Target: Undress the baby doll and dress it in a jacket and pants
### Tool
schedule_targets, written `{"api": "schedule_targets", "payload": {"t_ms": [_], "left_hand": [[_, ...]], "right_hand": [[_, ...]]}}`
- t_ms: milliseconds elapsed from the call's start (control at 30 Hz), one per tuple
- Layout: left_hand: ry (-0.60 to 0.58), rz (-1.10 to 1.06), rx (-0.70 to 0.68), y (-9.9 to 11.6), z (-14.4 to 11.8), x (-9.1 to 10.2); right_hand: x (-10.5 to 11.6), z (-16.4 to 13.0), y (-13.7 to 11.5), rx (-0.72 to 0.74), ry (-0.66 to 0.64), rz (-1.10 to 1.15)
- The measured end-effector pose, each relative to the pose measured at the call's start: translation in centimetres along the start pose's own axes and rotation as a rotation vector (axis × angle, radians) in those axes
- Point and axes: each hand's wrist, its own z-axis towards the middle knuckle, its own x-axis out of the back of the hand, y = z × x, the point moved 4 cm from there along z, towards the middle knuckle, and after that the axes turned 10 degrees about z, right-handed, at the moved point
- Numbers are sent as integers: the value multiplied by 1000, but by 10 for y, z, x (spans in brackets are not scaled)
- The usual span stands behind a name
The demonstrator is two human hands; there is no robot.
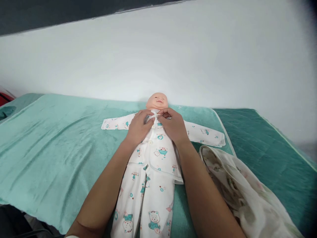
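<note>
Head view: I see the baby doll (158, 100) lying head toward 12 o'clock, and my left hand (139, 127) and right hand (173, 125) both pinch its top's collar tie (155, 114).

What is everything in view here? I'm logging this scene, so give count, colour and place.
baby doll: one, lying face up at the middle of the table, arms spread.
doll's outfit: one, white with teal cartoon prints, on the doll.
teal towel: one, light teal, spread under the doll.
darker cover: one, deep teal, at the right.
printed cloth: one, cream, crumpled at the doll's right.
wall: white, behind.
left hand: at the collar, fingers pinching the tie.
right hand: likewise, opposite side.
</note>
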Motion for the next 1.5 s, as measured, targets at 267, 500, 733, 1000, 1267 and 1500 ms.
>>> {"api": "schedule_targets", "payload": {"t_ms": [267, 500, 733, 1000, 1267, 1500], "left_hand": [[22, -33, -37, 0, 0, 1], [34, -151, -22, 5, -13, 8], [-48, -173, -16, 6, -33, 13], [-91, -254, -59, -3, -38, 17], [-92, -323, -55, -11, -34, 15], [-107, -332, -30, -12, -33, 16]], "right_hand": [[-1, -3, 3, 39, 14, 46], [-3, -16, -6, 252, -120, -141], [-1, -35, -5, 238, -213, -129], [-1, -46, -7, 210, -308, -126], [-3, -40, -9, 189, -343, -95], [3, -37, -5, 137, -410, -14]]}}
